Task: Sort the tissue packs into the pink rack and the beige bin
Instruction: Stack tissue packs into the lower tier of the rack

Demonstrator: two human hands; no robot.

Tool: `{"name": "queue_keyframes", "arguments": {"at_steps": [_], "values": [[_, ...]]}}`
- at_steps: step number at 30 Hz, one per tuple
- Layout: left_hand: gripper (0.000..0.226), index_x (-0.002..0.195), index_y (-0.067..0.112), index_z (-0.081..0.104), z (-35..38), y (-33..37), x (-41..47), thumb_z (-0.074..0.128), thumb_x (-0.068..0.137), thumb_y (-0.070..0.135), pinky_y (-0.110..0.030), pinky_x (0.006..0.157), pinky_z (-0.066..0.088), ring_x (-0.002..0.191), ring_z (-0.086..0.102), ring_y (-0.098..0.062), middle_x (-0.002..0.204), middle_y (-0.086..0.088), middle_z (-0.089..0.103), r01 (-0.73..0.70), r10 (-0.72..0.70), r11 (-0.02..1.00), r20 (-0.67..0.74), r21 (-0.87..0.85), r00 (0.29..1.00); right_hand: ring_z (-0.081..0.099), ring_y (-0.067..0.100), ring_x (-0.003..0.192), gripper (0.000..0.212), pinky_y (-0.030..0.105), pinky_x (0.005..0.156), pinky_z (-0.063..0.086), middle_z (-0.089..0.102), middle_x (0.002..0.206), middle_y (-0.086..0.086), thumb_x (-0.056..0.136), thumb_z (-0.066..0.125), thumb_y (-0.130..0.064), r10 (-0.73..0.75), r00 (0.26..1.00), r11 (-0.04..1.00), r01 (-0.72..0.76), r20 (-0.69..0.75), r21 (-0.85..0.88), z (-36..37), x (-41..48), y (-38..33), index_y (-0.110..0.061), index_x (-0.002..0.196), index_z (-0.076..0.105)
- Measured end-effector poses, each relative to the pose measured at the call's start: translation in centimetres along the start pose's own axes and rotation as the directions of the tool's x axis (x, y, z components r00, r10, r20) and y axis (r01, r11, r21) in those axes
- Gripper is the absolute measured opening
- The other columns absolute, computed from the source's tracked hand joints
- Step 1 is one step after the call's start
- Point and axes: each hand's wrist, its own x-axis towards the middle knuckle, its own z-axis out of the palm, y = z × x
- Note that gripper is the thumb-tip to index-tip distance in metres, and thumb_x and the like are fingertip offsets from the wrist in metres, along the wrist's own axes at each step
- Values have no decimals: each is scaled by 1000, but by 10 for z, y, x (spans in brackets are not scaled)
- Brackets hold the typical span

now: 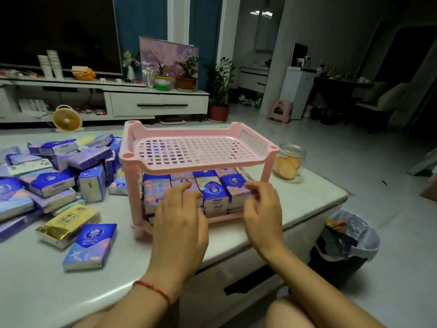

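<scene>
You press your spread left hand and loosely curled right hand against the packs to square them inside the pink rack's lower shelf.

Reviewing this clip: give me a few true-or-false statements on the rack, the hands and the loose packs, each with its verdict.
1. The pink rack's top shelf is full of packs. False: it is bare.
2. Both hands, left hand and right hand, are at the packs on the lower shelf. True.
3. Loose tissue packs lie left of the rack. True.
4. The glass jar stands on the top shelf. False: it stands on the table, right of the rack.
</scene>
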Motion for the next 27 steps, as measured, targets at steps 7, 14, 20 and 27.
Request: {"name": "queue_keyframes", "arguments": {"at_steps": [7,14,20,27], "values": [[46,127,5,50,9,-21,46,29,90,25,-41,104,32,120,45,-36,128,-20,51,235,-308,931,256,278,916,39,27,127,42,34,109,30,43,141,14,98,38,-26,31,887,902,174,461,-395,31,54,-8,-7,134,43],[71,122,8,58,26,-30,62,23,78,51,-58,111,20,122,48,-37,127,-24,55,265,-383,886,281,381,880,8,18,145,56,28,118,4,8,158,-1,100,28,-40,152,759,863,210,634,-459,45,93,0,-21,150,11],[110,142,22,35,41,-35,58,-13,54,66,-55,111,-8,141,18,-31,152,-8,28,262,-417,868,333,422,845,9,20,145,65,33,119,8,8,158,-1,95,29,-53,155,792,812,238,590,-532,62,90,15,-24,150,10],[92,134,15,48,41,-37,58,3,72,66,-62,109,11,132,39,-32,140,-15,46,213,-376,871,322,442,869,4,20,146,64,36,119,5,4,159,0,96,29,-51,181,763,827,224,621,-516,66,92,17,-25,150,7]]}}
